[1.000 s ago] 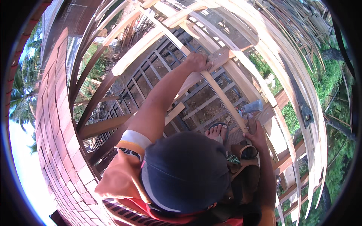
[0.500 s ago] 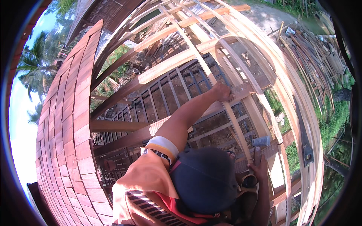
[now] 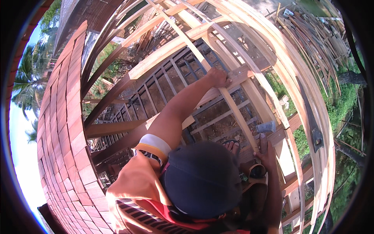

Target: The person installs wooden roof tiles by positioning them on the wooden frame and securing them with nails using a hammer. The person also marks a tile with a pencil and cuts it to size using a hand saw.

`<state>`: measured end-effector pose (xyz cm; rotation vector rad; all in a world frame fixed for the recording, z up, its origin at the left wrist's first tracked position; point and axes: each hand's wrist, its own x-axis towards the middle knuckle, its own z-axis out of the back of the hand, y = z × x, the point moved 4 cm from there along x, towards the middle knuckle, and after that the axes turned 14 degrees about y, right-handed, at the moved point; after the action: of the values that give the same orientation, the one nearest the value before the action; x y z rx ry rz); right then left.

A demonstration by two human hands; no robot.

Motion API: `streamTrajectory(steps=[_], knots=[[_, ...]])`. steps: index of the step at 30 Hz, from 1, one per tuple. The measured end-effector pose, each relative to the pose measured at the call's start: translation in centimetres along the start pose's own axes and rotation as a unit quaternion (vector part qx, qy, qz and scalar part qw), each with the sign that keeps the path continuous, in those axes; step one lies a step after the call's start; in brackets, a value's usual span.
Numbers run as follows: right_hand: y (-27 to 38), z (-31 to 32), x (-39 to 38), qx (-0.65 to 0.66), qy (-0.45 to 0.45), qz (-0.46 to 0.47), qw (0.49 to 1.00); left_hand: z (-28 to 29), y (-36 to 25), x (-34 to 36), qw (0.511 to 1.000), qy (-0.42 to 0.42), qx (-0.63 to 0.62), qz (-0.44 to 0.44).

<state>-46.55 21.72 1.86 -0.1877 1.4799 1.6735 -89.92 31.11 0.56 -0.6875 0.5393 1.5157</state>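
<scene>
Neither of my hands is in view. Close below, a co-worker in a dark cap (image 3: pixel 200 177) and an orange shirt (image 3: pixel 132 183) bends over a timber roof frame. The co-worker's left hand (image 3: pixel 218 78) is closed on a narrow wooden batten (image 3: pixel 235 107), near where it crosses a wider beam (image 3: pixel 239 74). By the batten's nearer end is the co-worker's right hand (image 3: pixel 268 155), largely in shade. Just above that hand is a grey hammer-like head (image 3: pixel 266 126); the grip on it cannot be made out. A sandalled foot (image 3: pixel 231 146) shows beyond the cap.
Red-brown roof shingles (image 3: pixel 66 152) slope along the left. Long curved battens (image 3: pixel 307 101) run down the right side, with a dark handsaw-like blade (image 3: pixel 309 113) against them. Open gaps between beams show a dark slatted frame (image 3: pixel 156 85) below. Stacked lumber (image 3: pixel 317 43) lies far right.
The whole view has shifted, so the frame and co-worker sit higher and further left. The co-worker's left hand stays on the batten; the foot shows more clearly beside the cap.
</scene>
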Motion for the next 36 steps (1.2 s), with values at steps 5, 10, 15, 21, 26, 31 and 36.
streamTrajectory(steps=[5, 10, 15, 21, 26, 31, 36], knots=[[-1.5, -0.1, 0.7, 0.016, 0.019, 0.022, 0.999, -0.5, 0.8, 0.9, 0.999, 0.007, 0.04, 0.006], [-0.9, 0.8, 0.2, 0.038, 0.026, 0.002, 0.999, -0.7, 0.6, 1.4, 1.0, -0.002, -0.004, 0.001], [-3.4, 1.6, -0.4, 0.145, 0.012, -0.049, 0.988, -1.1, 0.7, 2.0, 0.996, -0.063, 0.038, -0.043], [-2.6, 4.3, -3.2, 0.08, 0.1, -0.049, 0.991, -2.1, 2.0, 1.8, 0.986, -0.124, 0.083, -0.08], [-2.5, 3.5, -5.3, 0.109, 0.15, -0.079, 0.98, -1.8, 1.8, 1.6, 0.988, -0.122, 0.057, -0.077], [-2.6, 3.2, -5.5, 0.102, 0.127, -0.028, 0.986, -2.0, 2.1, 1.5, 0.983, -0.139, 0.073, -0.097], [-2.2, 3.0, -5.9, -0.125, 0.025, 0.03, 0.991, -2.0, 1.8, 1.6, 0.978, -0.144, 0.102, -0.109]])
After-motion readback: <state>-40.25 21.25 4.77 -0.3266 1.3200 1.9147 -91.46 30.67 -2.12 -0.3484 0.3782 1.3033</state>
